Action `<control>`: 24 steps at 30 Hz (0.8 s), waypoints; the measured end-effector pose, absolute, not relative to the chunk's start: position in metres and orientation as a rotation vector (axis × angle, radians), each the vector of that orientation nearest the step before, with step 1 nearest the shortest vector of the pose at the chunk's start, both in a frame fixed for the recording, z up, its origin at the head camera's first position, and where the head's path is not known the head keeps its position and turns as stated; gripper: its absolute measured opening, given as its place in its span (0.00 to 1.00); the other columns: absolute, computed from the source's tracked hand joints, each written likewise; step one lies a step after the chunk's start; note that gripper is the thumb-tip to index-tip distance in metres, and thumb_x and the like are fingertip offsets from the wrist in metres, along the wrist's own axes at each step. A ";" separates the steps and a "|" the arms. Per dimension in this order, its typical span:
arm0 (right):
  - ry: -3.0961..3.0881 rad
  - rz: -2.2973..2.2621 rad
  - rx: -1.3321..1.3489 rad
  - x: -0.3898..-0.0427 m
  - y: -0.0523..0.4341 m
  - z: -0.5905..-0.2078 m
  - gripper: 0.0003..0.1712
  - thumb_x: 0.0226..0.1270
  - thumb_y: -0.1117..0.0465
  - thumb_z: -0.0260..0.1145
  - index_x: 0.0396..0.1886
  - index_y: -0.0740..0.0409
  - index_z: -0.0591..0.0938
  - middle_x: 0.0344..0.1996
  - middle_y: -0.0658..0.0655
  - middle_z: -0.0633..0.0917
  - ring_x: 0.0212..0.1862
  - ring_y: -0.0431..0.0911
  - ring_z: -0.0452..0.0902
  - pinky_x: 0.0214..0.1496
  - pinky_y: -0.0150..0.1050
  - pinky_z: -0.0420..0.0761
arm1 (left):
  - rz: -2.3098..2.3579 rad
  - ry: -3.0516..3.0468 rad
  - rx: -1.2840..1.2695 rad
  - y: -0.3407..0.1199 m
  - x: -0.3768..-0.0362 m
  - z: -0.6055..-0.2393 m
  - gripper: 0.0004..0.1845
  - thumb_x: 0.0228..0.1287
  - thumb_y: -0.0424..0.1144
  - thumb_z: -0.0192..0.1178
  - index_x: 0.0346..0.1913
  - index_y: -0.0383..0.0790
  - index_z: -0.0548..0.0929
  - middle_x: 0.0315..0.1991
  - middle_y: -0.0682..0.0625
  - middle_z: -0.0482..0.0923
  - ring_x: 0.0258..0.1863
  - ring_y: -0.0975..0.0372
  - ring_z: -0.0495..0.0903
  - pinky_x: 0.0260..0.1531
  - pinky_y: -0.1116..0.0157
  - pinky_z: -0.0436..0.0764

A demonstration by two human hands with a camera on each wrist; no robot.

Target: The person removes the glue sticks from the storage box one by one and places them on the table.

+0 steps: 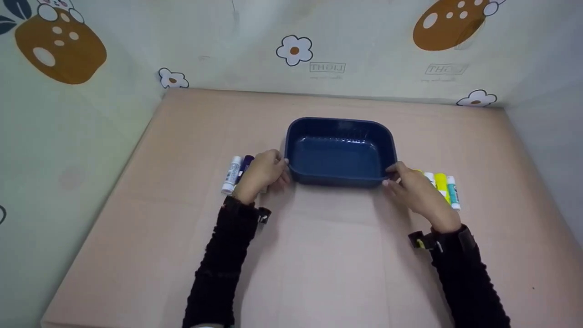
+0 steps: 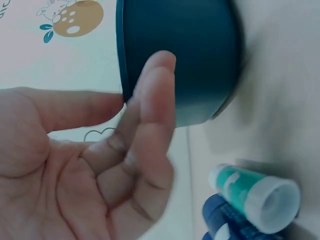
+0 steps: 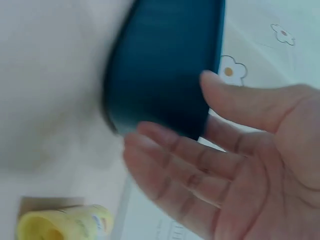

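Observation:
In the head view a dark blue rectangular container (image 1: 336, 181) sits between my two hands, its inside bare. My left hand (image 1: 265, 172) holds its left end, with the thumb at the rim and other fingers against the outer wall (image 2: 200, 75) in the left wrist view. At the near right corner my right hand (image 1: 418, 192) grips it between thumb and fingers; in the right wrist view several fingers lie fairly straight. Next to my left wrist lie a white marker-like tube (image 1: 232, 175) and a dark purple one (image 1: 246, 165), partly hidden by that hand.
Right of my right hand lies a row of capped tubes, including a yellow one (image 1: 441, 183) and a teal-and-white one (image 1: 453, 193). The pale pink tabletop (image 1: 319, 264) meets a patterned wall covering (image 1: 364, 45) behind and at the sides.

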State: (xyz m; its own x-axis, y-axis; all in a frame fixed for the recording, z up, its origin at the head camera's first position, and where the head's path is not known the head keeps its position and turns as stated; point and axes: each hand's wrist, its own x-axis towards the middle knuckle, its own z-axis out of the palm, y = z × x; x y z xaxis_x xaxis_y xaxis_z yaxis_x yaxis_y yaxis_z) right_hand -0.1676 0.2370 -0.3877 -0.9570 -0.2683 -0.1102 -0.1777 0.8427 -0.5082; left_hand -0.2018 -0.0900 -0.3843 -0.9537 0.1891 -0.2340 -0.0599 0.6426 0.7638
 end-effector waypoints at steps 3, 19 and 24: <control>2.873 -0.786 -0.289 -0.170 0.235 -0.392 0.22 0.69 0.62 0.55 0.59 0.68 0.68 0.46 0.69 0.79 0.43 0.56 0.78 0.43 0.48 0.79 | 1.294 2.527 0.093 -0.089 -0.203 -0.387 0.12 0.71 0.37 0.44 0.46 0.31 0.73 0.33 0.40 0.85 0.30 0.48 0.84 0.28 0.57 0.81; 2.888 -0.864 -0.259 -0.174 0.236 -0.401 0.32 0.67 0.68 0.51 0.71 0.63 0.55 0.61 0.72 0.69 0.58 0.64 0.71 0.58 0.57 0.72 | 1.425 2.435 0.087 -0.083 -0.209 -0.393 0.28 0.71 0.34 0.40 0.72 0.36 0.50 0.48 0.35 0.78 0.39 0.48 0.82 0.36 0.57 0.82; 2.840 -0.829 -0.218 -0.177 0.236 -0.406 0.37 0.70 0.66 0.48 0.74 0.58 0.44 0.69 0.70 0.58 0.65 0.64 0.61 0.65 0.57 0.63 | 1.386 2.449 0.113 -0.082 -0.208 -0.393 0.29 0.71 0.35 0.40 0.72 0.37 0.49 0.49 0.36 0.77 0.39 0.48 0.82 0.36 0.56 0.82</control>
